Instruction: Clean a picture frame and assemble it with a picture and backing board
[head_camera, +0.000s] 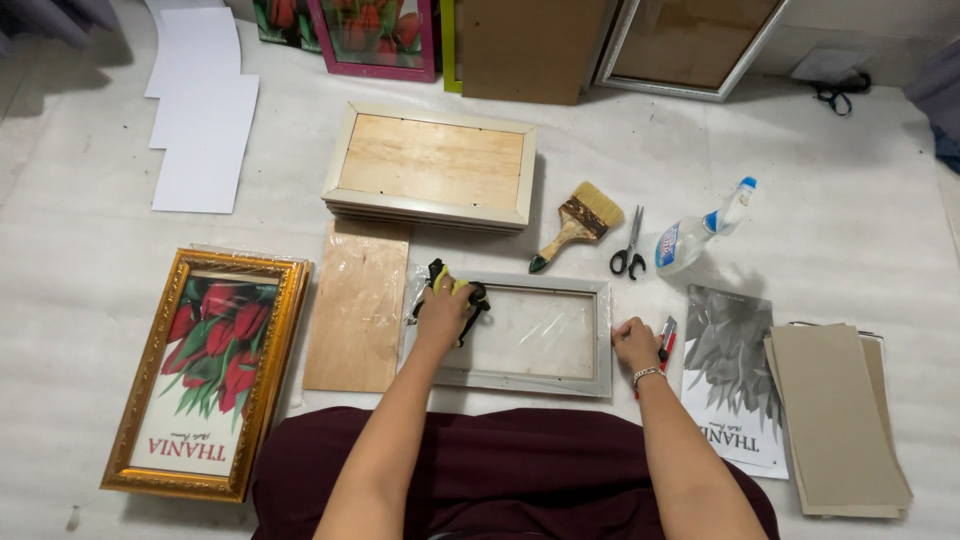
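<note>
A: Start at the fingers; what do they hold?

B: The left hand (443, 312), just left of centre, is clenched round a black and yellow tool (455, 296), pressed on the left end of the grey frame (606, 335) that lies face down mid-picture; the right hand (634, 343) rests on that frame's right edge, fingers curled down on it, grasping nothing that I can see; a small red cutter (666, 340) lies just beside it.

A: How far along does the work look?

B: Early to middle, I judge; the frame's opening shows a clear glossy sheet only, no backing in it; the plywood backing board (357, 308) lies loose to its left, touching or nearly so; so the fitting and fastening of the back seem left to do.

A: And finished pieces?

B: A gold frame with a red tulip print (205, 372) at lower left looks complete; a stack of pale frames (430, 165) lies face down above centre.

A: What else lies around?

B: A brush (581, 224), scissors (629, 247) and a spray bottle (700, 233) above the frame's right end; a grey print (728, 380) and brown boards (835, 420) at lower right; white sheets (200, 110) at upper left.

A: Anything in the way?

B: Nothing lies on the frame but the hands and the tool; the cutter sits close to the right wrist.
</note>
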